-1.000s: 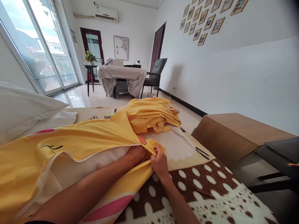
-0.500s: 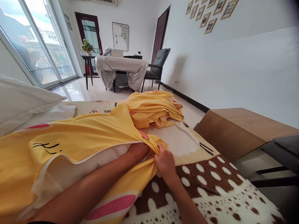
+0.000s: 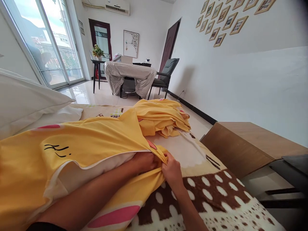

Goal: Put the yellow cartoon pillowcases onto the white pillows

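A yellow fabric cover (image 3: pixel 96 134) with pink patches and black line drawings spreads across the bed, its far part bunched up. My left hand (image 3: pixel 146 161) reaches into the cover's white-edged opening; its fingers are hidden in the folds. Just right of it, my right hand (image 3: pixel 172 170) is closed on a gathered corner of the yellow cover. White material (image 3: pixel 96 171) shows inside the opening, along my left forearm. Beneath lies a brown and cream patterned blanket (image 3: pixel 211 186).
White pillows (image 3: pixel 31 99) lie at the left. Right of the bed stand a wooden table (image 3: pixel 255 141) and a dark chair. Farther back are a covered table (image 3: pixel 132 70), a black chair (image 3: pixel 165 75) and a glass sliding door (image 3: pixel 55 48).
The view has tilted up slightly, showing more of the wall and air conditioner. My left hand has shifted a little toward my right hand, which keeps its hold on the fabric.
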`<state>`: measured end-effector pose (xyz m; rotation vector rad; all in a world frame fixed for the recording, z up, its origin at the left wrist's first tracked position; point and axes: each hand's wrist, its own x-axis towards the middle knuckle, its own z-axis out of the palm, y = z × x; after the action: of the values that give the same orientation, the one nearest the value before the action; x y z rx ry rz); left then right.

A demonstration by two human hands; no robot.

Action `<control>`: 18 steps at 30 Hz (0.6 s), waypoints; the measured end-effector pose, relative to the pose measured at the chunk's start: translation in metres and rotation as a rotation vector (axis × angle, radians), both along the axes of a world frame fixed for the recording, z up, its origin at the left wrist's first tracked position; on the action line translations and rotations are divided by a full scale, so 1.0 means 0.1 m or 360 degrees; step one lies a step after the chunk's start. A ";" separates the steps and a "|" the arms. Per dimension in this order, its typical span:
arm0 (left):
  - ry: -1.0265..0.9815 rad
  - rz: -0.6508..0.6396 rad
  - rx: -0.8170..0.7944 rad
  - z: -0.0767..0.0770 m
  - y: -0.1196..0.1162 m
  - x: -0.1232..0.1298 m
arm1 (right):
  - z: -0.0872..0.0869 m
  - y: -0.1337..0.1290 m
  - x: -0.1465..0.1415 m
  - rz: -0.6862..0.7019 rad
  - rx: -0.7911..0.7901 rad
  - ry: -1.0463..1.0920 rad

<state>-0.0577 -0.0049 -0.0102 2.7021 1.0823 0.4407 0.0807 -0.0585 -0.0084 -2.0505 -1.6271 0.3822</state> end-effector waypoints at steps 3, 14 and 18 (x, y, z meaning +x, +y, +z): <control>-0.0027 -0.0017 0.0103 -0.01 -0.02 0.00 | 0.00 -0.01 0.00 -0.0026 0.0039 0.0013; -0.0181 -0.0355 0.0108 0.00 -0.11 0.00 | 0.01 -0.06 0.01 0.0016 0.0117 0.0074; -0.0284 -0.0418 -0.0201 0.11 -0.18 -0.08 | -0.01 -0.07 0.04 0.0067 0.0110 0.0047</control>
<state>-0.0654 -0.0225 0.0011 2.5861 0.6735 0.5351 0.0842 -0.0653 -0.0096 -1.9538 -1.6450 0.3644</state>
